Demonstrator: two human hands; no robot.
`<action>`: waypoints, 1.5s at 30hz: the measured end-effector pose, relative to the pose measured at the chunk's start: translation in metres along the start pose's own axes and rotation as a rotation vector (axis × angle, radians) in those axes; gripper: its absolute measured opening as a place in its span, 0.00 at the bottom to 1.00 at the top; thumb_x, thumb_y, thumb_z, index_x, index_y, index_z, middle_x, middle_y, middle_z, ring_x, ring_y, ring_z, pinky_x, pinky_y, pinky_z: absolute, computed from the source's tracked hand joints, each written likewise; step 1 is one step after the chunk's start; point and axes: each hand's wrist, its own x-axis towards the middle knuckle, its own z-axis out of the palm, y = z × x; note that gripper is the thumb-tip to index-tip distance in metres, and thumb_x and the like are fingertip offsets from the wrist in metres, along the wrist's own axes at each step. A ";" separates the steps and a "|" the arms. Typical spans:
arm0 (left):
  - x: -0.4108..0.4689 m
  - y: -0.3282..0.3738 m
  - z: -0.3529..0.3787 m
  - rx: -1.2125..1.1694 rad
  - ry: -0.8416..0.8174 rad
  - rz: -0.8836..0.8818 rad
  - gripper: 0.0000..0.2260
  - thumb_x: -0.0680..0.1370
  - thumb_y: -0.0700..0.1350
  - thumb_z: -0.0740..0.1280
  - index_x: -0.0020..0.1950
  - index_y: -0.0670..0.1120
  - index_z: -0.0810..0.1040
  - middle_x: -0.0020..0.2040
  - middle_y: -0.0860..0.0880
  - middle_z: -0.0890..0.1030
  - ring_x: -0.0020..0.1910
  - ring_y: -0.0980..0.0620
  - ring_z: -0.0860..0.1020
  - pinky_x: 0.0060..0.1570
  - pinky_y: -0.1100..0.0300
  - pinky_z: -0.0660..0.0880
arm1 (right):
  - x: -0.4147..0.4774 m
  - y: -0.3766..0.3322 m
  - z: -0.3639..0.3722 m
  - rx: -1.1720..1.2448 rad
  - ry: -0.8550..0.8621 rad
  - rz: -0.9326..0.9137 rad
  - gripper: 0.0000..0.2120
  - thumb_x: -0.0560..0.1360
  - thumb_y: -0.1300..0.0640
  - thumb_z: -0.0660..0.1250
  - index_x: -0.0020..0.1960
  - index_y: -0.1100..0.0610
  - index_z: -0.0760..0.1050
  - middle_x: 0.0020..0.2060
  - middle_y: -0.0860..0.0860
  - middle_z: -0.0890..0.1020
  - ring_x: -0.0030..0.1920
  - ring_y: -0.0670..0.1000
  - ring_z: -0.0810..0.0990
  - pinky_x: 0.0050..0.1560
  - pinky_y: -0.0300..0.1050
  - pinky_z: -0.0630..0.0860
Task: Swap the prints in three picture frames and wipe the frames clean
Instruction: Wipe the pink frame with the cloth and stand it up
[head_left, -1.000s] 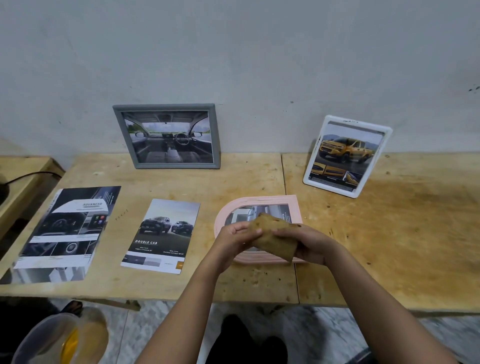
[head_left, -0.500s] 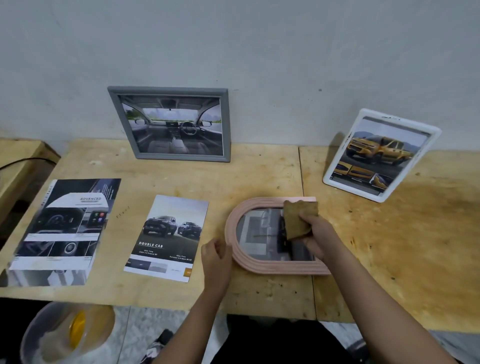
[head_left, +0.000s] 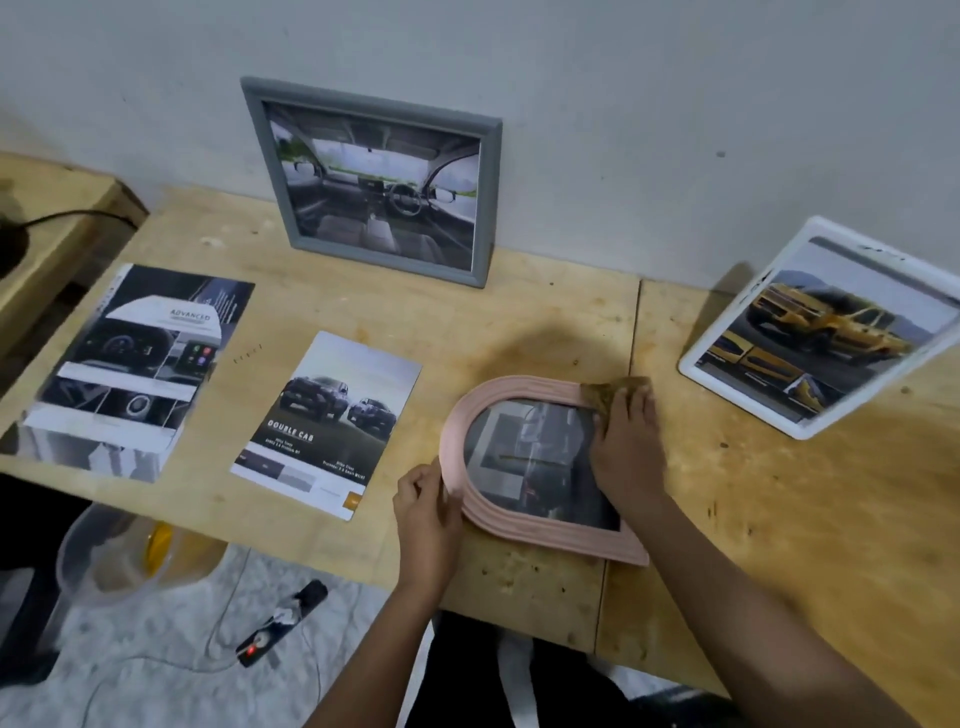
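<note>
Pink frame (head_left: 540, 532) lies flat on the table (head_left: 779, 545), near the front edge. Its round end is to the left and its straight end to the right, so the long axis runs left to right. The left hand (head_left: 428, 512) grips the round end, with the thumb on top of the rim. The right hand (head_left: 626, 452) presses a brown cloth (head_left: 605, 392) with flat fingers on the far right corner. From the cloth the far rim goes leftward, toward the left hand; I judge the next wipe should follow this line.
</note>
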 end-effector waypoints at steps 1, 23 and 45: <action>-0.001 -0.001 0.000 0.023 0.001 0.005 0.17 0.78 0.39 0.63 0.67 0.43 0.72 0.59 0.51 0.67 0.59 0.52 0.65 0.60 0.58 0.66 | 0.001 -0.004 0.002 -0.027 0.000 0.008 0.25 0.82 0.54 0.49 0.75 0.65 0.51 0.75 0.64 0.50 0.76 0.60 0.46 0.76 0.52 0.45; 0.003 -0.019 0.006 0.167 -0.079 0.043 0.22 0.80 0.46 0.60 0.74 0.42 0.63 0.74 0.47 0.64 0.75 0.51 0.59 0.72 0.57 0.58 | 0.000 -0.096 0.035 0.127 -0.182 -0.243 0.22 0.81 0.63 0.50 0.75 0.62 0.56 0.76 0.59 0.52 0.77 0.55 0.47 0.71 0.51 0.59; -0.002 -0.025 -0.001 0.234 -0.058 0.108 0.27 0.77 0.56 0.51 0.67 0.42 0.73 0.68 0.44 0.73 0.69 0.44 0.70 0.67 0.48 0.64 | -0.044 -0.092 0.028 0.159 -0.429 -0.577 0.18 0.82 0.56 0.52 0.70 0.54 0.68 0.54 0.58 0.81 0.49 0.56 0.78 0.43 0.43 0.67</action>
